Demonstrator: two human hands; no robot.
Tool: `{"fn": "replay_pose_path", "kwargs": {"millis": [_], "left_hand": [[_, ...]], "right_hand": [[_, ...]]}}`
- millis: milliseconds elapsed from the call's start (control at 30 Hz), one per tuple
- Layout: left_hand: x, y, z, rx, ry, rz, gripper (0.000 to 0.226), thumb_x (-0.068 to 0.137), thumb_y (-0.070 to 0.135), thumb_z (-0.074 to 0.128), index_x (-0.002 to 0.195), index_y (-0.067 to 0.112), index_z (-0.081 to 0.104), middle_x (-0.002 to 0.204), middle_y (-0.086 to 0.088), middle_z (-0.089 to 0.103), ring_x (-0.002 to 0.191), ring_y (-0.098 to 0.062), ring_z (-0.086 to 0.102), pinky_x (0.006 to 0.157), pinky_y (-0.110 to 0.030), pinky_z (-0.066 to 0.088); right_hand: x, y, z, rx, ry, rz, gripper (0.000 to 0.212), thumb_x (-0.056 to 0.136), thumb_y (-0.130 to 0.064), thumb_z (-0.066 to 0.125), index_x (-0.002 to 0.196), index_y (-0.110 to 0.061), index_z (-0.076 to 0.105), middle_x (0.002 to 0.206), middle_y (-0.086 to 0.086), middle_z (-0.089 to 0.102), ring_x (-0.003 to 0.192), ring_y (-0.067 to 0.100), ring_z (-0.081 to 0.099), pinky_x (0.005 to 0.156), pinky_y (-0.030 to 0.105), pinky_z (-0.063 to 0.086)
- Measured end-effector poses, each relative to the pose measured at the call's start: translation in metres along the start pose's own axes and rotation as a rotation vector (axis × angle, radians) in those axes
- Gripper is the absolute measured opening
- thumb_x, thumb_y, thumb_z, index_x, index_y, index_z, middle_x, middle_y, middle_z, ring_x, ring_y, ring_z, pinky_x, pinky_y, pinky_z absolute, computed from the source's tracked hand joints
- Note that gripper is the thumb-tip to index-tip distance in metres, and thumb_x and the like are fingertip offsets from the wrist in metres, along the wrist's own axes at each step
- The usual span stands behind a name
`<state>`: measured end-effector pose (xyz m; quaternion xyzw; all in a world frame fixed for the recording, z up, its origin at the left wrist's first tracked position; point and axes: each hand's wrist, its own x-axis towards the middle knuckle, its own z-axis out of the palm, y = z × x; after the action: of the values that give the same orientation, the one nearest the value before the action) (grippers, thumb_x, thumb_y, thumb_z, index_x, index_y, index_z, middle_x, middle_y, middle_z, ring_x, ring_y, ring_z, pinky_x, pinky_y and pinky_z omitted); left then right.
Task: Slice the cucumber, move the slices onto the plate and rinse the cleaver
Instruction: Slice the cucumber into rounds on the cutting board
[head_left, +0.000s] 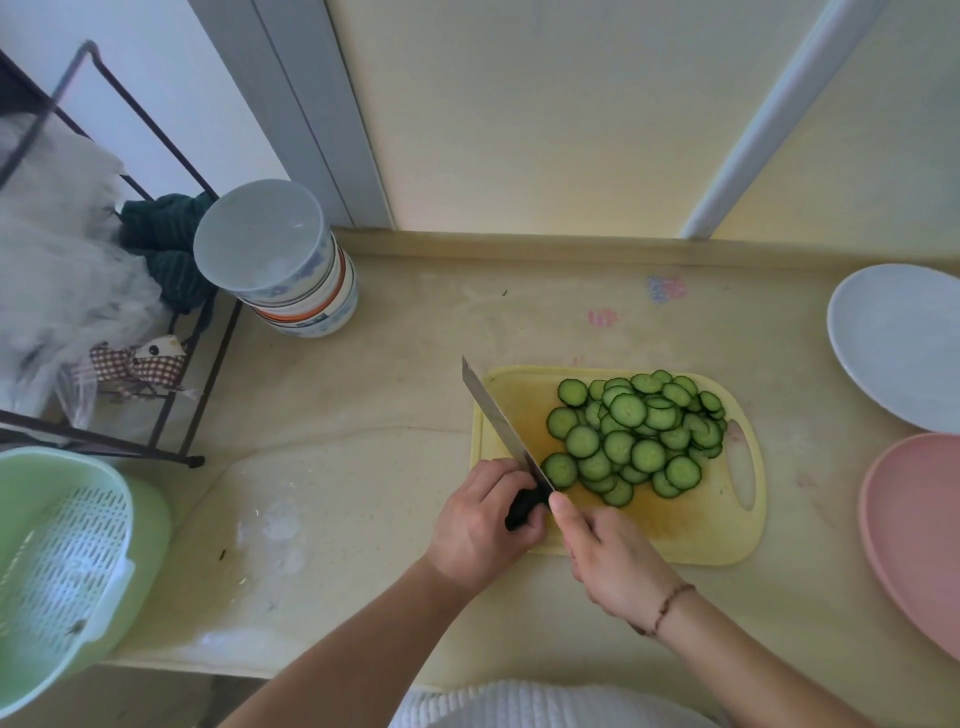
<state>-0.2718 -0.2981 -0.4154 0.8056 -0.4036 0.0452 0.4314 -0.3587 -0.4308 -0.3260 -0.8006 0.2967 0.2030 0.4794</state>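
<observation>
Two bare hands meet at the near left corner of a pale yellow cutting board (691, 535), which lies on a cream, stone-like table (363, 415) set against a pale wall. The table surface looks worn, with faint pink and blue marks beyond the board's far edge and a dull whitish patch to the board's left.

The left hand (480, 525) has its fingers curled around the black handle of the cleaver (501, 415). The right hand (608, 556) lies just right of the handle, its thumb pressed at the point where the blade joins the handle; whether its other fingers grip anything cannot be told. The cleaver's long axis runs diagonally: handle toward the person, blade tip pointing away and to the left, out past the board's left edge. The blade is seen nearly edge-on.

Dozens of cucumber slices (636, 436) lie in an overlapping heap on the middle of the board, just right of the blade.

Right of the board stand a pale blue plate (883, 338), farther back, and a pink plate (914, 535), nearer. Far left of the board sit stacked bowls (275, 260), a dark wire rack (171, 364) holding cloths, and a green colander basket (62, 561).
</observation>
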Motion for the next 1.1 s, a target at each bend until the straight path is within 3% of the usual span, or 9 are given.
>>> {"fn": "replay_pose_path", "kwargs": {"millis": [300,567,700,1100], "left_hand": [[-0.001,0.000,-0.005,-0.028,-0.005,-0.005,0.018,0.079,0.016,0.069,0.094,0.005,0.068,0.096,-0.005,0.063,0.084,-0.019,0.063,0.074,-0.025,0.056],[-0.002,0.000,-0.002,-0.023,0.011,-0.017,0.021,0.076,0.017,0.071,0.094,0.006,0.066,0.096,-0.006,0.064,0.086,-0.018,0.062,0.075,-0.023,0.055],[-0.002,0.000,-0.002,-0.014,0.011,-0.001,0.019,0.077,0.016,0.071,0.092,0.004,0.068,0.096,-0.005,0.064,0.085,-0.019,0.062,0.074,-0.023,0.055],[-0.002,0.000,0.000,-0.014,-0.001,-0.001,0.013,0.079,0.014,0.068,0.087,0.004,0.070,0.092,-0.005,0.064,0.078,-0.021,0.063,0.069,-0.028,0.055]], "right_hand": [[-0.004,0.000,-0.011,0.075,-0.008,0.062,0.058,0.088,-0.067,0.030,0.065,-0.015,0.039,0.044,-0.008,0.032,0.031,0.004,0.026,0.036,0.018,0.024],[-0.029,-0.006,-0.016,0.100,-0.031,-0.005,0.056,0.090,-0.061,0.030,0.063,-0.014,0.041,0.039,-0.007,0.035,0.030,0.003,0.030,0.035,0.009,0.023],[-0.028,-0.004,-0.013,0.078,-0.022,-0.009,0.058,0.083,-0.068,0.027,0.063,-0.015,0.040,0.040,-0.007,0.035,0.031,0.004,0.030,0.036,0.012,0.023],[0.004,-0.002,0.003,0.050,-0.010,0.035,0.060,0.085,-0.072,0.027,0.061,-0.018,0.041,0.046,-0.006,0.034,0.033,0.004,0.028,0.041,0.024,0.026]]}}
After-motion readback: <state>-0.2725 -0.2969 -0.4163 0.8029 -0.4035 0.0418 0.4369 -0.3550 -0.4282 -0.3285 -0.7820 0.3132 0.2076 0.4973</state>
